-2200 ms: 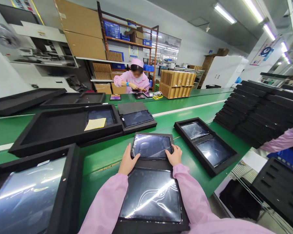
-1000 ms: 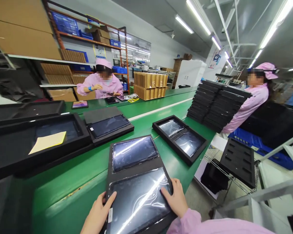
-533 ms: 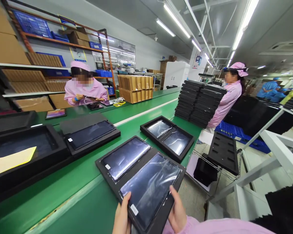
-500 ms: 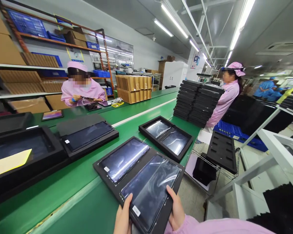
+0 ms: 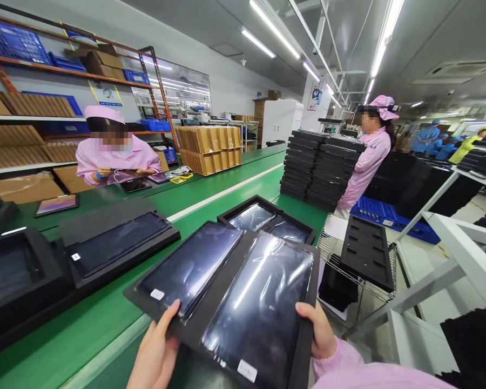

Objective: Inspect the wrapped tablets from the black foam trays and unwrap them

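Note:
Both my hands hold a black foam tray (image 5: 231, 270) raised and tilted over the green bench. Two dark screens wrapped in clear film lie in it, a left screen (image 5: 194, 265) and a right screen (image 5: 267, 294), each with a small white label. My left hand (image 5: 157, 346) grips the tray's near left edge, its thumb on top beside the left screen. At the right edge is my right hand (image 5: 318, 329), thumb over the rim and fingers underneath. Just behind, partly covered by the held tray, another foam tray (image 5: 223, 217) with two wrapped screens rests on the bench.
On the left of the green bench (image 5: 210, 200) stand more foam trays (image 5: 123, 270) with screens. Stacked black trays (image 5: 311, 167) rise at the back right. A wire rack (image 5: 332, 246) holds a slotted tray (image 5: 366, 251). Two people in pink work across and beyond.
The held tray has come up closer to the camera and now overlaps the tray behind it. My left hand has moved left along its edge, my right hand to the right. The view has shifted right.

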Motion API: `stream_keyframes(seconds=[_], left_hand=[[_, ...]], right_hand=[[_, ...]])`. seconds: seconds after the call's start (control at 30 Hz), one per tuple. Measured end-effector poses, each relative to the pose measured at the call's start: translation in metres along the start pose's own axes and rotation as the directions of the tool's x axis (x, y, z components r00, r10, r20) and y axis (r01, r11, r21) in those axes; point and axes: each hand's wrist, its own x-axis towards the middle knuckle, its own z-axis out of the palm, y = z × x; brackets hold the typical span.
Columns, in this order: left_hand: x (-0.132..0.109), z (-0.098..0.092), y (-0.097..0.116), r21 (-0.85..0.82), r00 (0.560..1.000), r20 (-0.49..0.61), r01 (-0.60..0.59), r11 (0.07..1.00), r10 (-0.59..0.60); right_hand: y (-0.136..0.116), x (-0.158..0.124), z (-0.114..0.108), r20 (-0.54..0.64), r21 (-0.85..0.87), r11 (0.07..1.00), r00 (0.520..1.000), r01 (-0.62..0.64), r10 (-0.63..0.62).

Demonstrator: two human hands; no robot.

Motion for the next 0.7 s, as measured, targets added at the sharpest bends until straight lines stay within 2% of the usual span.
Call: stream_keyframes(seconds=[0.07, 0.13, 0.23, 0.33, 0.4, 0.47, 0.53, 0.7], left_hand=[[-0.004, 0.034, 0.017, -0.081, 0.999, 0.023, -0.031, 0.996, 0.033], [0.005, 0.071, 0.029, -0.125, 0.987, 0.125, -0.085, 0.989, 0.1], [0.038, 0.129, 0.036, -0.092, 0.944, 0.286, -0.144, 0.985, 0.164], [0.076, 0.183, 0.033, -0.05, 0.923, 0.353, -0.145, 0.988, 0.153], [0.096, 0.209, 0.026, 0.009, 0.915, 0.382, -0.146, 0.989, 0.131], [0.11, 0.226, 0.017, 0.105, 0.913, 0.396, -0.154, 0.983, 0.101], [0.121, 0.233, 0.008, 0.227, 0.913, 0.402, -0.171, 0.959, 0.068], [0.134, 0.233, -0.004, 0.482, 0.908, 0.419, -0.252, 0.839, 0.032]], right_hand=[[-0.019, 0.029, 0.001, 0.003, -0.002, 1.0, 1.0, 0.021, -0.021], [-0.037, 0.063, 0.003, 0.001, -0.004, 0.999, 0.999, 0.051, -0.051], [-0.062, 0.114, 0.009, -0.033, -0.007, 0.992, 0.991, 0.129, -0.129], [-0.078, 0.156, 0.015, -0.09, -0.024, 0.978, 0.973, 0.209, -0.21], [-0.081, 0.175, 0.015, -0.127, -0.056, 0.97, 0.962, 0.237, -0.243], [-0.08, 0.188, 0.011, -0.153, -0.104, 0.967, 0.957, 0.232, -0.246], [-0.075, 0.195, 0.002, -0.173, -0.158, 0.965, 0.957, 0.207, -0.234], [-0.062, 0.203, -0.019, -0.229, -0.283, 0.937, 0.934, 0.207, -0.275]])
